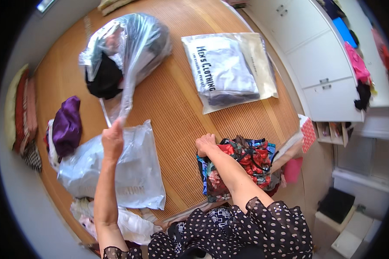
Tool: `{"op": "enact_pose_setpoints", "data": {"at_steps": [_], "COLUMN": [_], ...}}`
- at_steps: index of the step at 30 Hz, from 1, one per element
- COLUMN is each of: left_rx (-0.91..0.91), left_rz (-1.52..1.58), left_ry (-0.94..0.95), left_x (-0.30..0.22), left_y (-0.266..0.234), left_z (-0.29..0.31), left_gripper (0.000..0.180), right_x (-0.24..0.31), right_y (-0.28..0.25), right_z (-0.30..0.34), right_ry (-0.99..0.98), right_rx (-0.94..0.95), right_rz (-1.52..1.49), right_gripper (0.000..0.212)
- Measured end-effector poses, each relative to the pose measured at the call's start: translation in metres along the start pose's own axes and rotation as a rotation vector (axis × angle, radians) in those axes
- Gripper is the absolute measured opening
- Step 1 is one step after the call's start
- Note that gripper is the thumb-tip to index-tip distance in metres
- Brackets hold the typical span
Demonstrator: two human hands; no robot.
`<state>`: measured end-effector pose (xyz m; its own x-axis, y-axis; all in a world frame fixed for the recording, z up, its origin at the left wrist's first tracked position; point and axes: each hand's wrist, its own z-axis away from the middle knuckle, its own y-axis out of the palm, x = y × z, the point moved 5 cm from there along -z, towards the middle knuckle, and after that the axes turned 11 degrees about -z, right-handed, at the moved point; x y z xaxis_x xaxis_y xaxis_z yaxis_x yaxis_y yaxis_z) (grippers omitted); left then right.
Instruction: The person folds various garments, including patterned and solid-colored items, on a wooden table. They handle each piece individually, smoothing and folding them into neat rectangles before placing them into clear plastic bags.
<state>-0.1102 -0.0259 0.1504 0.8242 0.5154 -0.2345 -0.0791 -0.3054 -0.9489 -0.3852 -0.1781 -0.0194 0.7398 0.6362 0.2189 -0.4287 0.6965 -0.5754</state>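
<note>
My left hand [113, 141] is closed around the gathered edge of a large clear plastic bag [149, 41], pulling a strip of it taut toward me. Dark and light clothes show inside, with a black garment [103, 77] at its left side. My right hand [205, 144], fingers curled, rests at the far left corner of a stack of folded floral clothes [242, 168]. Whether those fingers hold anything is hidden. Just beneath my left wrist lies a flattened pale plastic bag [134, 172] on the woven mat [177, 129].
A zip clothing bag [229, 69] holding folded white clothes lies at the far right. Purple cloth [68, 125] sits at the left, with stacked fabrics [23, 112] by the wall. White cabinets [315, 64] stand on the right. White cloth [132, 224] lies near my left forearm.
</note>
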Motion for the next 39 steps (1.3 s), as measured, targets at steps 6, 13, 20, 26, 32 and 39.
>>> {"op": "enact_pose_setpoints", "data": {"at_steps": [6, 13, 20, 26, 32, 39], "left_rx": [-0.074, 0.117, 0.178, 0.132, 0.181, 0.026], "left_rz": [0.012, 0.128, 0.397, 0.532, 0.615, 0.565], "left_ry": [0.104, 0.123, 0.235, -0.141, -0.681, -0.867], "left_x": [-0.156, -0.289, -0.387, -0.306, -0.216, -0.155], "left_y": [-0.063, -0.068, -0.055, 0.01, 0.049, 0.078], "left_z": [0.038, 0.103, 0.156, 0.204, 0.233, 0.253], "left_gripper": [0.033, 0.044, 0.028, 0.027, 0.043, 0.093], "right_x": [-0.017, -0.061, -0.16, -0.096, -0.026, -0.03], "right_y": [0.0, 0.002, -0.027, -0.053, 0.018, 0.031], "right_z": [0.009, 0.037, 0.188, 0.282, 0.222, 0.175], "right_ry": [-0.058, -0.522, -0.459, -0.752, -0.734, -0.48], "right_rx": [-0.052, 0.034, -0.452, -0.68, -0.055, -0.257], "right_rz": [0.003, -1.203, -2.306, -1.389, -0.923, -1.149], "right_gripper": [0.038, 0.025, 0.02, 0.022, 0.049, 0.081]}}
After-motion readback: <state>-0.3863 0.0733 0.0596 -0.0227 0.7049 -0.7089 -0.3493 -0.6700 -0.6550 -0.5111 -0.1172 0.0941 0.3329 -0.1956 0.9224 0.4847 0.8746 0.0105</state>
